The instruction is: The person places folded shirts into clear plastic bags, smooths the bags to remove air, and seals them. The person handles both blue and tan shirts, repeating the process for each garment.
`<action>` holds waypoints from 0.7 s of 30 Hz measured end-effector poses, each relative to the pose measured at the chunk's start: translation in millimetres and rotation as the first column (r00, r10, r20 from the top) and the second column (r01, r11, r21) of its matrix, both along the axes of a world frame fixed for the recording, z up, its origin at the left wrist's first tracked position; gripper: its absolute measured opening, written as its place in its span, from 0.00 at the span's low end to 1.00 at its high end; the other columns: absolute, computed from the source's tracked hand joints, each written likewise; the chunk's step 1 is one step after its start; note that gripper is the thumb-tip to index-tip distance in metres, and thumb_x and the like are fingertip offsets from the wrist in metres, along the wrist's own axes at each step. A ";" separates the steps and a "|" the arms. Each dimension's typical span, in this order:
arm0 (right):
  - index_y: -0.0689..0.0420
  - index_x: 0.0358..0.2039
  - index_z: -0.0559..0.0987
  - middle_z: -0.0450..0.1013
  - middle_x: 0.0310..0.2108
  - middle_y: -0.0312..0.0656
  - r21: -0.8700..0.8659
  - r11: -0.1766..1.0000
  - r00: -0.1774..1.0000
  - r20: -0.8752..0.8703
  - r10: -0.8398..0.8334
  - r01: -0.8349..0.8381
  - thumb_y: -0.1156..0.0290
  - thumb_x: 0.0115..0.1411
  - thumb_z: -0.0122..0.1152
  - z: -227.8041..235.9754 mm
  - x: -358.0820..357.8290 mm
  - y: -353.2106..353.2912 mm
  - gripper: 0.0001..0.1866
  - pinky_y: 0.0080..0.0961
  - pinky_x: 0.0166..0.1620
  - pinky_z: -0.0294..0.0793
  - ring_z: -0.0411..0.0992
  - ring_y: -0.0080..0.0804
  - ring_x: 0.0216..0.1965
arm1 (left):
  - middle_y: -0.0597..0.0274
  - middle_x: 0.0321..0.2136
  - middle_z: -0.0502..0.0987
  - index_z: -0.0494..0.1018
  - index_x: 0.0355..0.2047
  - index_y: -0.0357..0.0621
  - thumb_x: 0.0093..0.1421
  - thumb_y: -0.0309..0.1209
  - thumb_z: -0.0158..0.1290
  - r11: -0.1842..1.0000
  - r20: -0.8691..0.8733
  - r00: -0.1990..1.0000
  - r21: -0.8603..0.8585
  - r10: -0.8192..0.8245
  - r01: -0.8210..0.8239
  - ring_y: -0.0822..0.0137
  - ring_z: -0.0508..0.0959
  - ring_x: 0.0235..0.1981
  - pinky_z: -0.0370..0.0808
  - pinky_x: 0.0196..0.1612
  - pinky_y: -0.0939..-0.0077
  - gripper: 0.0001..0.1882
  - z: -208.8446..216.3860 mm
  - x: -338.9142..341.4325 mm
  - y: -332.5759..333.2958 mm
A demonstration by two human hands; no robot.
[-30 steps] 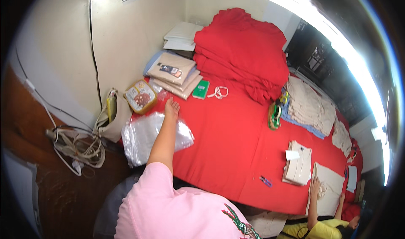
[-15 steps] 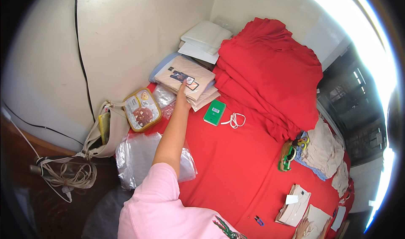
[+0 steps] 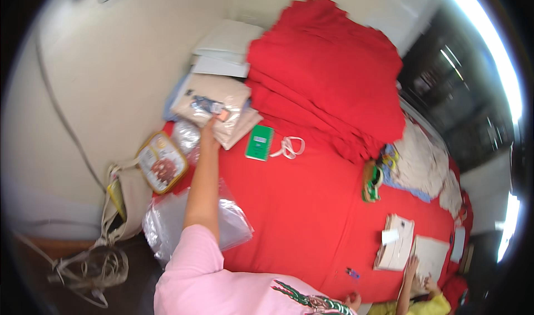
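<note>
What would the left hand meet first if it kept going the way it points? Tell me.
The left hand points up the red table and already seems to reach the near edge of the stack of flat clear-bagged beige packs. That stack comes first; the white folded pile lies beyond. Actual contact is unclear.

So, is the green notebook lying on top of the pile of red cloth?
No, the green notebook lies flat on the red table cover, beside the pile of red cloth.
</note>
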State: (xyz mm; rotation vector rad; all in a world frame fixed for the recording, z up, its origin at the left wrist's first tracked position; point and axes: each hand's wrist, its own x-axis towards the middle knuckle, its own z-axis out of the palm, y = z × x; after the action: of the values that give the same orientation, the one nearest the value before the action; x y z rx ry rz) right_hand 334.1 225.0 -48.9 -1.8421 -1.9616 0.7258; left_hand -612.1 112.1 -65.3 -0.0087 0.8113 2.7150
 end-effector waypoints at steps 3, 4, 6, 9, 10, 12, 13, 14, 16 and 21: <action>0.64 0.59 0.77 0.75 0.52 0.53 0.084 0.996 0.993 0.114 -0.041 0.031 0.81 0.62 0.66 38.1 -2.5 -8.2 0.24 0.38 0.51 0.76 0.76 0.46 0.47 | 0.47 0.60 0.76 0.66 0.67 0.37 0.68 0.28 0.61 0.993 0.127 0.985 -0.014 -0.112 0.115 0.49 0.79 0.60 0.79 0.64 0.50 0.30 3.3 48.8 -2.9; 0.64 0.60 0.77 0.76 0.52 0.51 0.045 0.994 0.994 0.044 -0.097 0.095 0.81 0.62 0.66 33.0 -2.0 -7.3 0.24 0.36 0.50 0.76 0.76 0.43 0.46 | 0.47 0.61 0.76 0.65 0.68 0.37 0.67 0.27 0.61 0.997 0.121 0.991 -0.036 -0.059 0.064 0.49 0.78 0.61 0.78 0.65 0.50 0.30 6.7 53.1 -8.8; 0.64 0.61 0.77 0.76 0.52 0.50 -0.020 0.986 0.985 -0.020 -0.169 0.168 0.81 0.63 0.65 23.6 -0.1 -9.6 0.24 0.34 0.48 0.76 0.75 0.38 0.44 | 0.47 0.63 0.74 0.64 0.69 0.39 0.67 0.25 0.61 0.995 0.104 0.993 -0.088 0.064 -0.054 0.49 0.77 0.62 0.77 0.65 0.49 0.32 7.0 64.1 -18.8; 0.62 0.63 0.76 0.75 0.54 0.47 -0.014 0.982 0.982 -0.005 -0.189 0.189 0.81 0.63 0.66 7.7 36.1 -30.7 0.26 0.31 0.43 0.77 0.75 0.31 0.39 | 0.50 0.68 0.69 0.58 0.73 0.46 0.67 0.18 0.58 0.983 0.027 0.985 -0.063 0.172 -0.171 0.50 0.74 0.65 0.73 0.68 0.48 0.37 -0.8 80.5 -7.8; 0.59 0.64 0.75 0.75 0.56 0.45 0.030 0.987 0.988 -0.001 -0.157 0.157 0.81 0.62 0.67 -7.2 59.9 -27.0 0.28 0.29 0.40 0.77 0.75 0.28 0.37 | 0.51 0.68 0.69 0.58 0.73 0.45 0.67 0.18 0.58 0.977 0.057 0.978 -0.082 0.201 -0.196 0.50 0.74 0.65 0.73 0.68 0.49 0.37 -4.1 86.8 -16.3; 0.56 0.67 0.73 0.74 0.59 0.43 0.002 0.992 0.992 0.005 -0.127 0.127 0.81 0.61 0.67 -33.1 86.3 -15.1 0.32 0.27 0.37 0.77 0.74 0.25 0.34 | 0.51 0.68 0.69 0.57 0.74 0.45 0.68 0.17 0.57 0.964 0.079 0.966 -0.118 0.247 -0.237 0.52 0.74 0.65 0.73 0.68 0.50 0.36 11.5 94.5 -36.4; 0.59 0.65 0.74 0.74 0.57 0.45 0.020 0.989 0.989 -0.003 -0.148 0.148 0.81 0.62 0.66 -32.2 71.6 -23.6 0.29 0.29 0.40 0.77 0.74 0.29 0.37 | 0.52 0.67 0.70 0.57 0.73 0.45 0.68 0.17 0.56 0.969 0.056 0.973 -0.122 0.224 -0.216 0.52 0.73 0.65 0.72 0.69 0.50 0.36 20.6 98.7 -39.7; 0.61 0.64 0.75 0.75 0.54 0.47 0.038 0.985 0.986 -0.004 -0.167 0.167 0.81 0.63 0.64 -23.8 55.6 -30.2 0.27 0.31 0.43 0.76 0.74 0.33 0.39 | 0.52 0.67 0.70 0.57 0.73 0.46 0.68 0.17 0.56 0.972 0.040 0.978 -0.128 0.202 -0.196 0.53 0.73 0.66 0.72 0.69 0.51 0.35 28.9 105.8 -44.6; 0.64 0.63 0.76 0.75 0.55 0.49 0.061 0.986 0.986 0.045 -0.159 0.157 0.80 0.65 0.61 2.6 29.8 -31.4 0.24 0.33 0.47 0.75 0.74 0.38 0.46 | 0.53 0.66 0.71 0.58 0.72 0.46 0.68 0.17 0.56 0.974 0.009 0.983 -0.138 0.181 -0.178 0.54 0.73 0.66 0.71 0.69 0.52 0.35 38.3 119.2 -51.5; 0.63 0.62 0.76 0.74 0.60 0.50 0.213 0.972 0.995 0.013 -0.103 0.098 0.81 0.66 0.59 54.9 -47.0 -20.8 0.23 0.36 0.55 0.73 0.73 0.44 0.56 | 0.54 0.65 0.71 0.58 0.71 0.45 0.68 0.18 0.57 0.969 -0.088 0.985 -0.186 0.150 -0.164 0.56 0.73 0.64 0.72 0.67 0.54 0.34 51.6 157.3 -73.2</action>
State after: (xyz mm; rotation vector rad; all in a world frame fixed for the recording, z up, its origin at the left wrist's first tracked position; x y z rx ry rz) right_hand 287.1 204.2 6.0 -1.8121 -1.8641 0.4470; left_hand -454.8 38.9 -13.7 -0.0167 1.1380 2.7847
